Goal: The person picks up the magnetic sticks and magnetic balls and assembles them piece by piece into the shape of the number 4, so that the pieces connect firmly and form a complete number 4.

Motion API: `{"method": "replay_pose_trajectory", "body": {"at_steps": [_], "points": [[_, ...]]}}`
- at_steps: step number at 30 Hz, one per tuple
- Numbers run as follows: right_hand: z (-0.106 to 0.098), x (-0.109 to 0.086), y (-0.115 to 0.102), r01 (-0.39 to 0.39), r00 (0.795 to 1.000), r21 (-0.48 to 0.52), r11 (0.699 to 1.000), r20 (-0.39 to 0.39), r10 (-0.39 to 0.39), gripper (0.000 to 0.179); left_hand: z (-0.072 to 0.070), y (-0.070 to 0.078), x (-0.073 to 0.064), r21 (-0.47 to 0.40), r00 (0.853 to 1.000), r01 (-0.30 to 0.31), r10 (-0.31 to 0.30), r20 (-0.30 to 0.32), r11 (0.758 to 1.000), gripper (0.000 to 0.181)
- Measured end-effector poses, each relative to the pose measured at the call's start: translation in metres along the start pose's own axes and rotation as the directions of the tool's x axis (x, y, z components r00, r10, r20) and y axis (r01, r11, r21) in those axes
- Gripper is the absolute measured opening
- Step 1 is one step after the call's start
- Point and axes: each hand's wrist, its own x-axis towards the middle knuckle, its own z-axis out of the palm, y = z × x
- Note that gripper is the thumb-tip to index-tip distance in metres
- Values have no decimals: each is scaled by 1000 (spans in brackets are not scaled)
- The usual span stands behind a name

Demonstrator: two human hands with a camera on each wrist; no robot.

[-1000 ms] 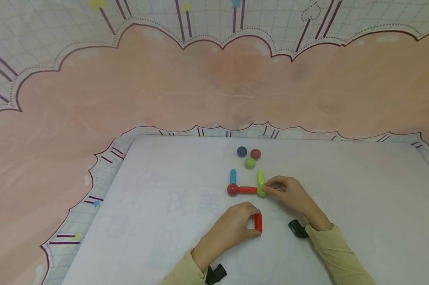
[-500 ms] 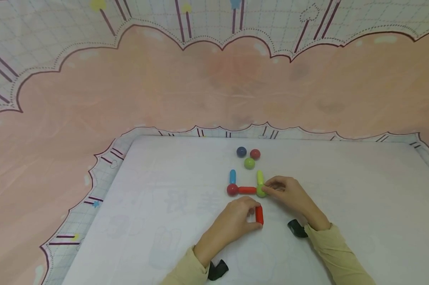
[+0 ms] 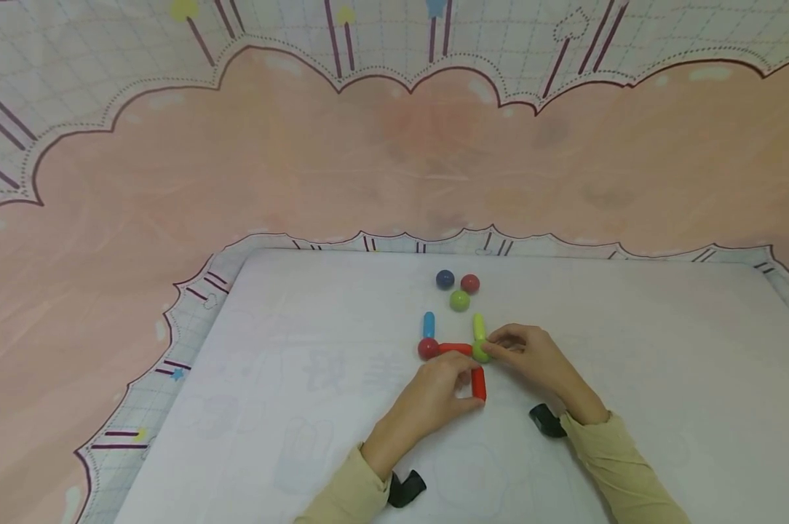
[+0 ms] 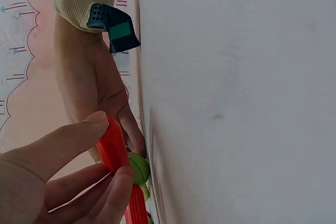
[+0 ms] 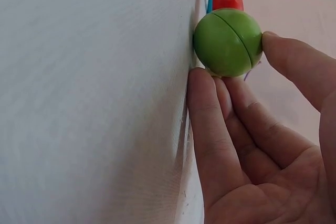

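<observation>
Between thumb and fingers my left hand (image 3: pixel 437 393) pinches a red rod (image 3: pixel 478 384) by its two ends. The rod's far end is right at a green ball (image 3: pixel 481 351). My right hand (image 3: pixel 532 353) holds that ball by its side; in the right wrist view the thumb and fingertips are on the green ball (image 5: pixel 228 43). From the ball a second red rod (image 3: pixel 456 348) runs left to a red ball (image 3: pixel 428 348). A yellow-green rod (image 3: pixel 478 326) points away from the green ball, and a blue rod (image 3: pixel 429 324) away from the red ball.
Behind the joined pieces lie a loose dark blue ball (image 3: pixel 445 279), a red ball (image 3: pixel 469 283) and another green ball (image 3: pixel 459 300). All rest on a white table (image 3: pixel 303 313). Black wrist-worn devices (image 3: pixel 406 489) show beside both sleeves.
My left hand has carried the red rod forward, away from the body, up to the green ball. The right hand has stayed on the ball.
</observation>
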Motion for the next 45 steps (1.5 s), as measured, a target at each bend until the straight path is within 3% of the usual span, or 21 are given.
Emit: {"method": "replay_pose_trajectory", "body": {"at_steps": [16,25,31,38,45], "points": [[0,0,3,21,1000,31,999,3,-21,30,3,1,11,-18,1000,5,-5,-2,1000,39],[0,0,2,10,1000,21,1000,-2,-10,30,4,4,12,-61,999,46,-45,10,997,41],[1,0,2,26,1000,16,1000,-1,-26,29,7,6,12,-44,998,68,-68,1,997,40],[1,1,2,27,1000,9,1000,4,-27,28,9,9,10,-35,998,65,-66,-25,997,36],[0,0,1,18,1000,10,1000,12,-18,29,11,9,11,-79,998,56,-59,-35,995,34]]}}
